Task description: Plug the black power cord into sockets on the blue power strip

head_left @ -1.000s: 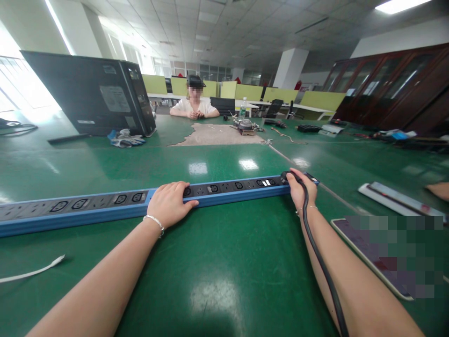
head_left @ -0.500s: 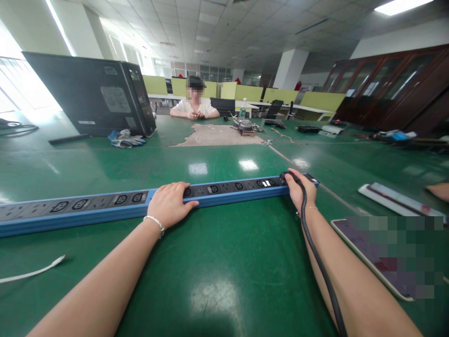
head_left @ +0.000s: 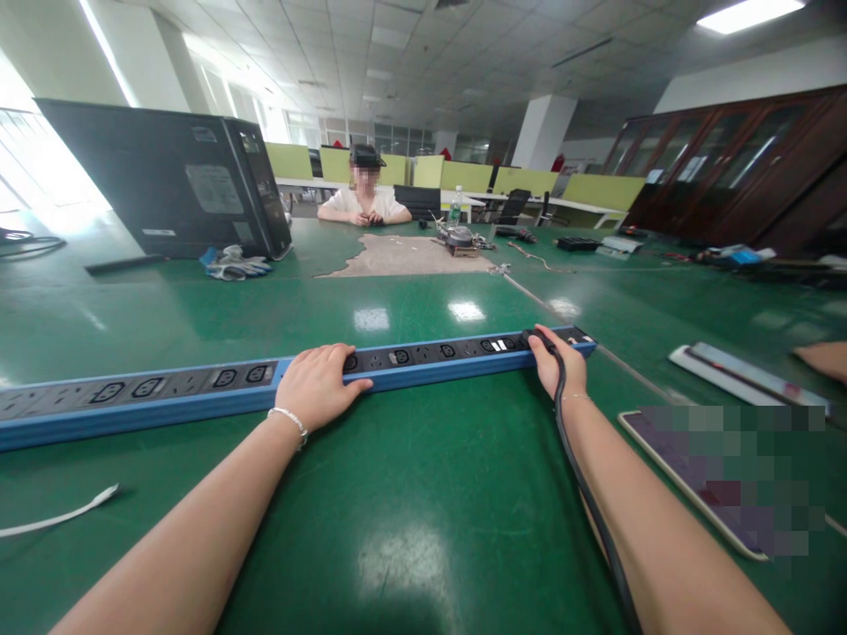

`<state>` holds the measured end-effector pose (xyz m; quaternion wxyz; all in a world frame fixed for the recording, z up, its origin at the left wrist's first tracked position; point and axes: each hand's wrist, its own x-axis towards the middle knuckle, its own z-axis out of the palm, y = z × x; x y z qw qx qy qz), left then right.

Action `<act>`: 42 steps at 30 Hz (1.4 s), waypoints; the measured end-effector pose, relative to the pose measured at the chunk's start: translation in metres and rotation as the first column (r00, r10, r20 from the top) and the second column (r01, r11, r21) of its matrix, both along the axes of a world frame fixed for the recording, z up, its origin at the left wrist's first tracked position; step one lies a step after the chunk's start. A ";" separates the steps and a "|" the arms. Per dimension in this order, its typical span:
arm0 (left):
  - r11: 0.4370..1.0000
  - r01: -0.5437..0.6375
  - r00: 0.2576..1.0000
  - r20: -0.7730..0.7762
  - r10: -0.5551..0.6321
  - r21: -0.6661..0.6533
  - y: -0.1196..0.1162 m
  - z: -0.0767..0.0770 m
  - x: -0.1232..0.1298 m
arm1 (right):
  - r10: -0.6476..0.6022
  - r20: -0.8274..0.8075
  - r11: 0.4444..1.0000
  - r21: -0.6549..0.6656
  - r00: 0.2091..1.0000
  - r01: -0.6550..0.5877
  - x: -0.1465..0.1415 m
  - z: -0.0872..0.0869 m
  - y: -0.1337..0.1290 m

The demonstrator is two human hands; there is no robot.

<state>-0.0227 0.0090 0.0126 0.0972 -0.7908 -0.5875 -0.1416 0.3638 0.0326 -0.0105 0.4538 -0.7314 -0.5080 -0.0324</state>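
Observation:
A long blue power strip (head_left: pixel 423 377) with a black face of several sockets lies across the green table. My left hand (head_left: pixel 316 384), with a bracelet on its wrist, grips the strip near its middle, fingers over the far edge and thumb along the near side. Near the strip's right end, my right hand (head_left: pixel 550 360) is closed on a black power plug (head_left: pixel 532 338). The plug is at the socket face; how deep it sits is hidden by my fingers. Its black cord (head_left: pixel 574 459) runs back along my right forearm.
A phone (head_left: pixel 694 485) and a white-edged flat object (head_left: pixel 745 375) lie at right, beside part of another person's arm (head_left: pixel 824 360). A white cable (head_left: pixel 59 520) is at left. Farther back are a black computer case (head_left: pixel 159 185), gloves (head_left: pixel 235 263) and a seated person (head_left: pixel 363 198).
My right hand and the plug have shifted slightly left along the strip's right end, partly with a small shift of the whole view. My left hand keeps its hold on the strip.

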 end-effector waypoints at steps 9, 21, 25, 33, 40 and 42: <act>1.000 0.000 1.000 -0.009 0.000 0.005 0.000 0.000 0.000 | -0.072 -0.010 0.996 -0.059 0.997 0.071 0.004 -0.004 0.007; 1.000 -0.017 1.000 -0.008 0.017 -0.006 0.000 0.002 0.001 | -0.093 -0.001 0.995 -0.034 0.996 0.093 0.002 -0.008 0.005; 1.000 -0.017 1.000 -0.013 0.017 -0.012 0.000 0.002 0.001 | -0.072 -0.012 0.997 0.009 0.997 0.072 0.006 -0.011 0.007; 1.000 -0.014 1.000 0.003 0.014 -0.016 -0.001 0.002 0.000 | -0.023 -0.062 0.991 0.127 0.998 0.031 0.008 -0.015 0.013; 0.999 -0.016 1.000 0.024 0.016 -0.032 -0.001 0.003 0.001 | -0.025 -0.050 0.983 0.182 0.998 0.033 0.008 -0.014 0.015; 1.000 -0.008 1.000 0.021 0.008 -0.029 -0.001 0.003 0.001 | -0.029 -0.043 0.984 0.177 0.999 0.036 0.008 -0.013 0.015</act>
